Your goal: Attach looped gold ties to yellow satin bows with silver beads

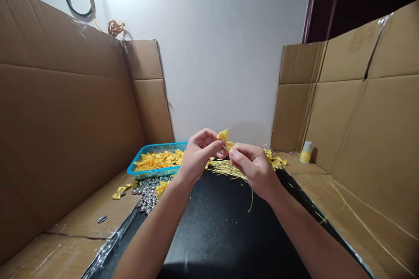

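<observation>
As I look through the head camera, a yellow bow (224, 135) sits between the two hands, above the black table (209, 226). The left hand (201, 150) pinches it between thumb and fingers, and the right hand's (253, 163) thumb and fingertips grasp its lower end. Below them I see thin yellow strips (225, 168). To the left, a blue basket (132, 168) holds more bows, with silver beads (149, 196) just beside it; a spool (305, 153) stands at right.
</observation>
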### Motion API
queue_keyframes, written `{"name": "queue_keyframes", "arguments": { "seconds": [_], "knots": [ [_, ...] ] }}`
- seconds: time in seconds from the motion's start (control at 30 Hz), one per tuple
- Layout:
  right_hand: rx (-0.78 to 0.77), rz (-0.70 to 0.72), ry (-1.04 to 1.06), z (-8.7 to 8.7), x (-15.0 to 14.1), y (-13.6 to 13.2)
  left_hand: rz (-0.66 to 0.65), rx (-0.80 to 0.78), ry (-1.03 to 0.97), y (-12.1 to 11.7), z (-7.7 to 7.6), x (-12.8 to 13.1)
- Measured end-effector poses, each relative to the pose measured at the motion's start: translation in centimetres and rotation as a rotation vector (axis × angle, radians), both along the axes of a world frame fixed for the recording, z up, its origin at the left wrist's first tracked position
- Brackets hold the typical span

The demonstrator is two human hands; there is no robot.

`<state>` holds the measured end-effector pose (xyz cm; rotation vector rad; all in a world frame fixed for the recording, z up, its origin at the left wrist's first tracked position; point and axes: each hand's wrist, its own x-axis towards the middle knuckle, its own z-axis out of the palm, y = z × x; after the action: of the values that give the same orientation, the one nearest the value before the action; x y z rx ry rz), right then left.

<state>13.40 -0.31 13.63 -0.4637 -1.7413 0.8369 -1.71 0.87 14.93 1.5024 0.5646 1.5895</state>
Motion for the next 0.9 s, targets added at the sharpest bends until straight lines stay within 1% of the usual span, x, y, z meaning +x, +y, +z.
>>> {"name": "queue_keyframes", "arguments": {
  "seconds": [0.1,0.17,0.33,0.47,0.57,0.63,0.73,0.83,0.9],
  "knots": [
    [0.064,-0.13,-0.01,0.01,0.18,0.26,-0.041,-0.012,-0.005,-0.46,0.02,0.22],
    [0.106,-0.177,-0.009,-0.02,0.22,0.33,-0.058,0.006,0.004,-0.51,-0.13,0.44],
    [0.166,-0.212,-0.017,-0.07,0.12,0.28,-0.06,0.076,0.017,-0.19,-0.49,0.79],
    [0.19,-0.232,-0.052,-0.12,-0.05,0.37,-0.033,0.102,0.027,-0.16,-0.56,0.83],
    [0.21,-0.241,-0.07,-0.24,-0.07,0.43,0.03,0.113,0.046,-0.28,-0.56,0.83],
    [0.226,-0.24,-0.04,-0.41,-0.01,0.42,0.091,0.118,0.061,-0.31,-0.54,0.84],
    [0.224,-0.237,0.121,-0.69,0.12,0.37,0.178,0.147,0.071,-0.22,-0.55,0.89],
    [0.178,-0.234,0.287,-0.71,0.16,0.42,0.28,0.287,0.082,-0.03,-0.7,0.95],
    [0.138,-0.219,0.307,-0.53,0.12,0.54,0.369,0.405,0.11,0.04,-0.86,0.97]
  ]
}}
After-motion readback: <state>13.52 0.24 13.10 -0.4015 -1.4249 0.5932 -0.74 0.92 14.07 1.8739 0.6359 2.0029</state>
